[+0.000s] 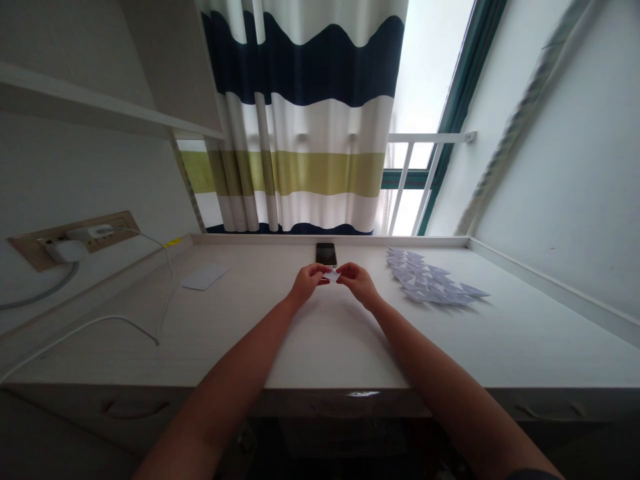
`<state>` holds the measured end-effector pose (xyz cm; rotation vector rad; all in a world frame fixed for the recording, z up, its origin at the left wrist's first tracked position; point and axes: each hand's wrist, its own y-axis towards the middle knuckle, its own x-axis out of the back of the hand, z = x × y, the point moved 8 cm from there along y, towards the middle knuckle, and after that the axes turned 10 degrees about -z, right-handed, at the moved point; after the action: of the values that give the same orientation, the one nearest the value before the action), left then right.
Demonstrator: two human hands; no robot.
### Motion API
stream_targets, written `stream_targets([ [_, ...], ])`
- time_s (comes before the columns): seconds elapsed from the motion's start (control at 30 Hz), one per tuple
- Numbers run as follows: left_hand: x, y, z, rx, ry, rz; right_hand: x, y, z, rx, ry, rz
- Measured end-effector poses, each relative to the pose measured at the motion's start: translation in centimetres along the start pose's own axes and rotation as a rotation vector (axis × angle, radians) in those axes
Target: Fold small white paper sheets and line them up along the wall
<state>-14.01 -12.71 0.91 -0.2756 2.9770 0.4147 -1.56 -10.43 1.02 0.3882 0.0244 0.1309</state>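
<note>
From here, I'm watching the left hand [306, 283] and right hand [361, 283] pinching a small paper [331, 275] from opposite sides, probably steadying it, just this side of the phone [326, 254].

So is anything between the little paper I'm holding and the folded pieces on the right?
Only your right hand, which grips the little paper. Nothing else visible stands between it and the folded pieces; the phone lies farther back.

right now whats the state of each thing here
small white paper, held
left hand, pinching it
right hand, pinching it
smartphone, lying flat, screen dark
folded paper pieces, clustered, overlapping
loose white paper, lying flat
striped curtain, partly drawn
wall socket, two plugs inserted
</note>
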Motion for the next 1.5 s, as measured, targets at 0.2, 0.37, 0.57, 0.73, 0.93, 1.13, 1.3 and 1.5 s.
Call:
stream_targets([
  [0.2, 0.5, 0.2, 0.2, 0.001, 0.04, -0.049, -0.4, -0.2, 0.2, 0.04, -0.085, 0.033],
  [0.37, 0.5, 0.3, 0.1, -0.046, 0.082, -0.054, -0.4, -0.4, 0.5, 0.112, -0.226, 0.011],
  [0.57, 0.3, 0.2, 0.1, -0.046, 0.077, -0.051, 0.0, -0.6, 1.6, 0.228, -0.385, -0.056],
  [0.73, 0.1, 0.1, 0.3, -0.028, 0.109, -0.023, -0.3, -0.8, 1.9, 0.249, -0.407, -0.053],
  [0.93, 0.0, 0.3, 0.3, -0.074, 0.125, -0.003, -0.3, -0.9, 2.1, 0.253, -0.405, -0.073],
  [1.13, 0.0, 0.3, 0.2, -0.105, 0.14, 0.002, -0.4, -1.0, 2.5, 0.279, -0.404, -0.075],
  [1.3, -0.2, 0.3, 0.2, -0.12, 0.15, 0.008, -0.4, -1.2, 2.6, 0.302, -0.463, -0.08],
  [1.5, -0.1, 0.3, 0.1, -0.131, 0.166, -0.023, -1.0, -1.5, 2.9, 0.354, -0.483, -0.035],
])
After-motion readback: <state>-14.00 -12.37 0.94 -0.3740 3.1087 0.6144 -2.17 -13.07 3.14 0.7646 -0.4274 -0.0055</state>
